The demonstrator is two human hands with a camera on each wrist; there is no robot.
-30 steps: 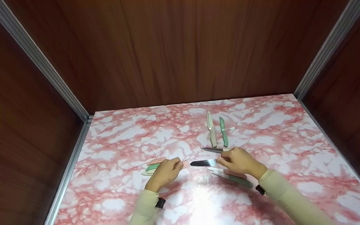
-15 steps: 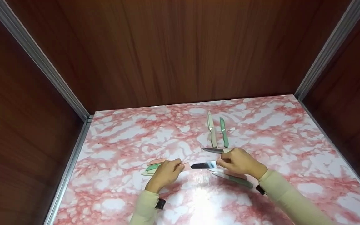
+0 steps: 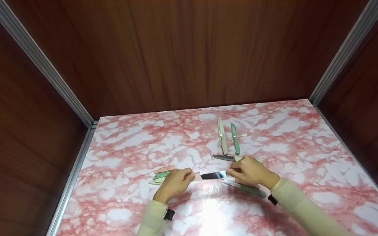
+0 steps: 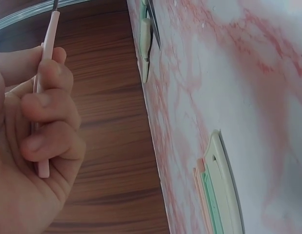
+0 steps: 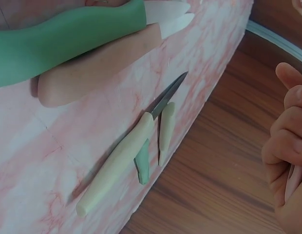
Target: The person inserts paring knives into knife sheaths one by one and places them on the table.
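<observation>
In the head view my left hand (image 3: 174, 183) grips a thin pink blade sheath (image 3: 196, 177), the fingers curled round it in the left wrist view. My right hand (image 3: 250, 170) holds a knife by its pink handle (image 5: 293, 183), mostly hidden in the fingers. Between the hands, the knife's shiny blade (image 3: 212, 175) points left, its tip at the sheath's mouth. Below the right hand lie a green-handled knife (image 3: 253, 189) and a pinkish-handled knife (image 5: 100, 66), both with pale blades. Just behind it is a cream-handled knife (image 5: 117, 161) with a bare dark blade.
Beside the left hand lie a pink sheath (image 3: 165, 169), a green sheath (image 3: 162, 175) and a cream sheath (image 4: 221, 180). Farther back are a cream knife (image 3: 222, 137) and a green knife (image 3: 235, 139). Wooden panels (image 3: 189, 55) stand behind the marbled table (image 3: 126, 150).
The hands have drawn slightly closer together. The blade's tip now meets the sheath's mouth, and the sheath and blade have dipped slightly. The other knives and sheaths have not moved.
</observation>
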